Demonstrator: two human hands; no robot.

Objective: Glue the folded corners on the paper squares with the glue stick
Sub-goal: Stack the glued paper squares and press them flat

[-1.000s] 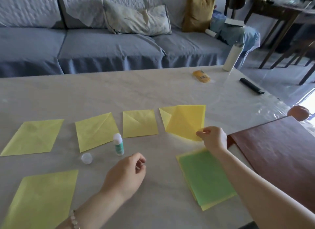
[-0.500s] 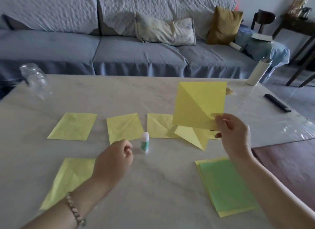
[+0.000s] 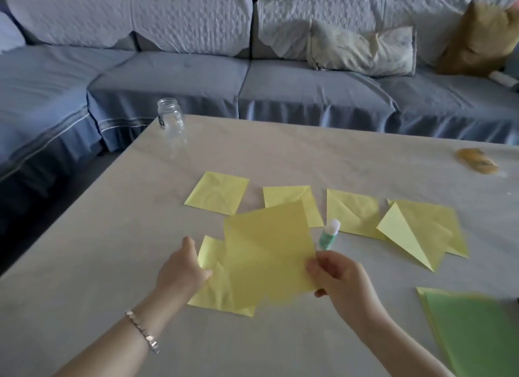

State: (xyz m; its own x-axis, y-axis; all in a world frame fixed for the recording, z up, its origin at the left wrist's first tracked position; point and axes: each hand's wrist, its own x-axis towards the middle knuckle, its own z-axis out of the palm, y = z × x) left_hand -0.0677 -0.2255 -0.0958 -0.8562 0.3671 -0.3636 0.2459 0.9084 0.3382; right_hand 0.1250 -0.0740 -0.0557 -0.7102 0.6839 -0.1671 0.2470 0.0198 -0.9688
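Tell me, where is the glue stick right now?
The glue stick stands upright on the table near the middle of the head view, just beyond the right hand, at the right edge of the yellow sheet that hand holds.

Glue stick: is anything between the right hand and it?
Only the held yellow sheet. Its right edge, pinched by the right hand, covers part of the glue stick, which stands just beyond the fingers. The left hand holds the sheet's other side.
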